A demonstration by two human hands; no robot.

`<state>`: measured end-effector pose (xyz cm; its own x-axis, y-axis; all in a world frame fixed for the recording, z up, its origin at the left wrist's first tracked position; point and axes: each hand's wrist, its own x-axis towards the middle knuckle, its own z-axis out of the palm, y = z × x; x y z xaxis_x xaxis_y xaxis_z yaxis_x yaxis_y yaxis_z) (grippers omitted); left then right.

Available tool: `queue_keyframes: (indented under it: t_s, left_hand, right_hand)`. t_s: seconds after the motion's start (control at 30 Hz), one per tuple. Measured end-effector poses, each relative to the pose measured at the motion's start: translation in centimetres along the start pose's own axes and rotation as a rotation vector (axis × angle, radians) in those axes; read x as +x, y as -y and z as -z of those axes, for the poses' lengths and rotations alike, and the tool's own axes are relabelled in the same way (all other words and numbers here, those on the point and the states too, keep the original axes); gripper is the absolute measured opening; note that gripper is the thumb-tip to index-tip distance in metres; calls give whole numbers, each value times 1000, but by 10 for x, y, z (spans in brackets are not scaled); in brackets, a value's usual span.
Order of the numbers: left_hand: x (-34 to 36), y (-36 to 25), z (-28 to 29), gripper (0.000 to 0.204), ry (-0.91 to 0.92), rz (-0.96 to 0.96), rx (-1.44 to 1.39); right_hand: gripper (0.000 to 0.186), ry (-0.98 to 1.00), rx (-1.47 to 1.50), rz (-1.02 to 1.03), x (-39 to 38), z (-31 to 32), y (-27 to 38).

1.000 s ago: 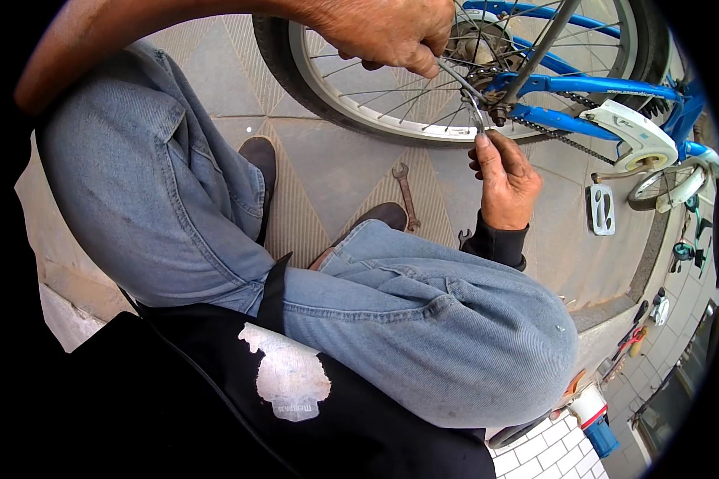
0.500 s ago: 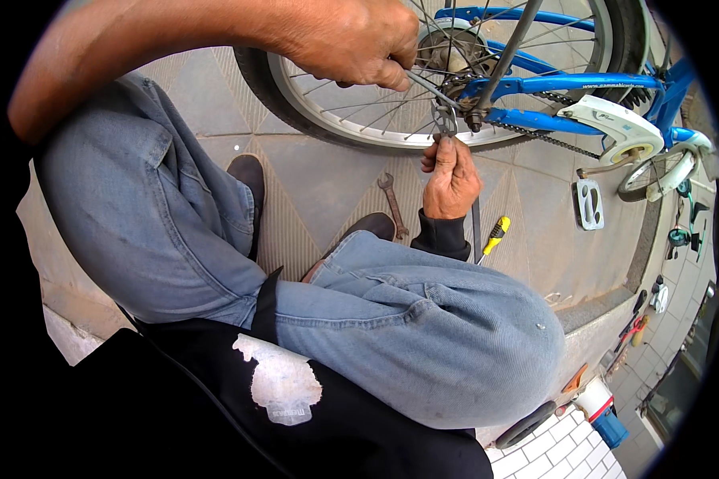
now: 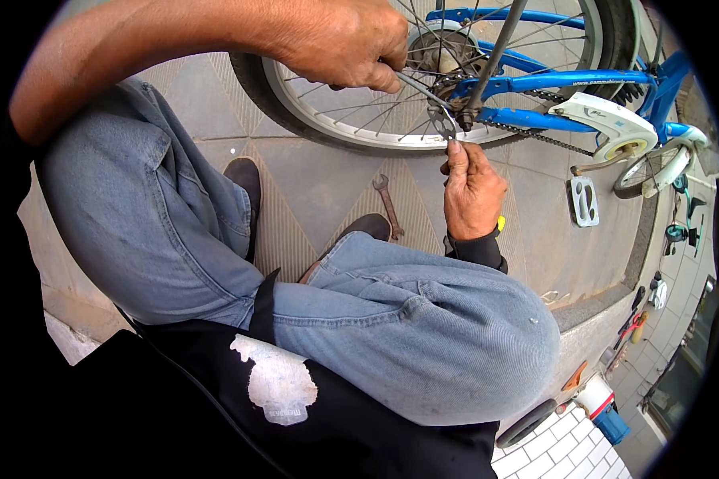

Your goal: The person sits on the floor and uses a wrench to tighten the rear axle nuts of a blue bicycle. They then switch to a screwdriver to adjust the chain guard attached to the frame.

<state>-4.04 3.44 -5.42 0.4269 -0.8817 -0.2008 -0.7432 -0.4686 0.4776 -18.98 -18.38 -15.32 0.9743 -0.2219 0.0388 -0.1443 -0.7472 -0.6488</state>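
My left hand [image 3: 347, 44] is closed around a thin grey metal rod [image 3: 423, 89], over the spokes of a bicycle's rear wheel [image 3: 327, 120]. The rod slants down from my fingers toward the axle end [image 3: 465, 120]. Below the axle, my right hand [image 3: 473, 188] pinches a flat silver metal piece with cut-outs [image 3: 442, 124] between thumb and fingers. Its upper part overlaps the rod's lower end in the picture; I cannot tell whether they touch. The blue bicycle frame [image 3: 527, 121] and chain [image 3: 551, 144] lie just to the right.
An open-end wrench [image 3: 387, 206] lies on the tiled floor [image 3: 319, 184] between my feet and the wheel. Near the white crank cover [image 3: 591, 120] is a grey pedal [image 3: 583, 201]. A yellow-handled tool [image 3: 501, 223] is mostly hidden behind my right sleeve. Several tools [image 3: 635, 323] lie at far right.
My right hand has shifted right and slightly toward me, still pinching the flat metal piece, whose angle has changed. My right forearm now covers most of the yellow-handled tool. My left hand keeps the rod.
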Motion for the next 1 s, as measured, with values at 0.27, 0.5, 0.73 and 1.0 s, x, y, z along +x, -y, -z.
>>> queue_keyframes:
  t_s: [0.27,0.5,0.73,1.0]
  left_hand:
    - [0,-2,6,29,51,-11,2]
    - [4,3,-1,30,72,66,5]
    - [3,5,-1,30,59,50,-19]
    - [3,1,4,31,101,95,-63]
  right_hand:
    - [19,-135,-66,154,0,-15,-7]
    - [23,-32,-119,56,1,6,7]
    - [29,206,-195,35,21,37,21]
    - [24,236,-404,229,27,52,31]
